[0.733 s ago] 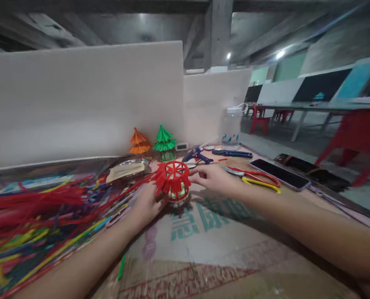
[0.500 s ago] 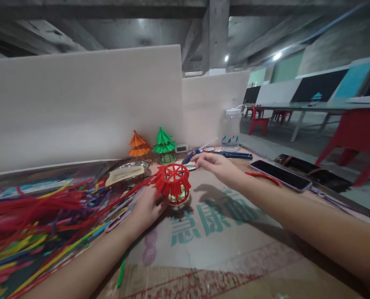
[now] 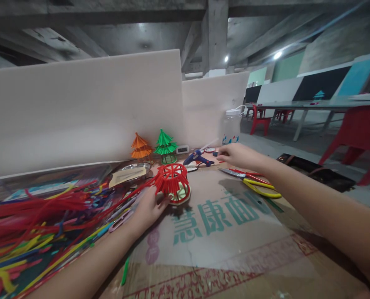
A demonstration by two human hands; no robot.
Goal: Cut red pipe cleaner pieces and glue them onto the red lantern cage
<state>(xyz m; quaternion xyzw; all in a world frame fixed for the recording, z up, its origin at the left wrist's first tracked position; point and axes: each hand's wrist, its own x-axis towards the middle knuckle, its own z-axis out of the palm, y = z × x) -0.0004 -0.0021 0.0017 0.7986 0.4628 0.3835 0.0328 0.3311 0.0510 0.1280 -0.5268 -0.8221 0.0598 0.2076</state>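
My left hand (image 3: 151, 204) is closed on the lower left side of a red pipe-cleaner pavilion (image 3: 172, 176), which stands on the cardboard. Its open roof is a ring with spokes, and pale green shows inside the base. Farther off, my right hand (image 3: 236, 154) has its fingers pinched at a navy blue flat tool (image 3: 215, 153); only the tool's tip shows, the rest lying hidden behind the hand. A blue glue gun (image 3: 199, 158) lies just left of that hand. Below my right forearm are yellow-handled scissors (image 3: 259, 187) beside a red strip.
Orange (image 3: 140, 145) and green (image 3: 165, 146) pipe-cleaner pavilions stand at the back by a white partition (image 3: 85, 108). A metal tray (image 3: 135, 170) and heaped pipe cleaners (image 3: 41, 216) fill the left. A clear bottle (image 3: 232, 124) and a black case (image 3: 315, 172) are at right.
My right hand has moved right, from above the glue gun to the navy tool, and its fingers have closed. Scissors now show; the phone is out of sight behind my arm. My left hand stays.
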